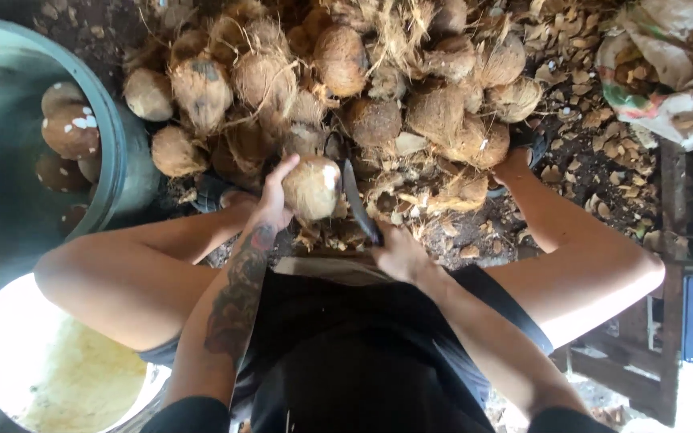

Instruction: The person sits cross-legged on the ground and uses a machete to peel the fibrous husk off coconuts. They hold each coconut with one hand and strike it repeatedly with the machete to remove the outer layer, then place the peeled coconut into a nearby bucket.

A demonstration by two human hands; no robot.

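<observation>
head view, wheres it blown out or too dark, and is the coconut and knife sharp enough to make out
Head view: the pale bucket at bottom left is overexposed, its inside washed to white; the black clothing at bottom centre is near featureless; the coconut in the left hand is evenly lit but soft; the knife in the right hand reads as a dark blade, slightly blurred.

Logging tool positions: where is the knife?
Head view, centre: the knife is in the right hand, blade just right of the coconut held by the left hand.
</observation>
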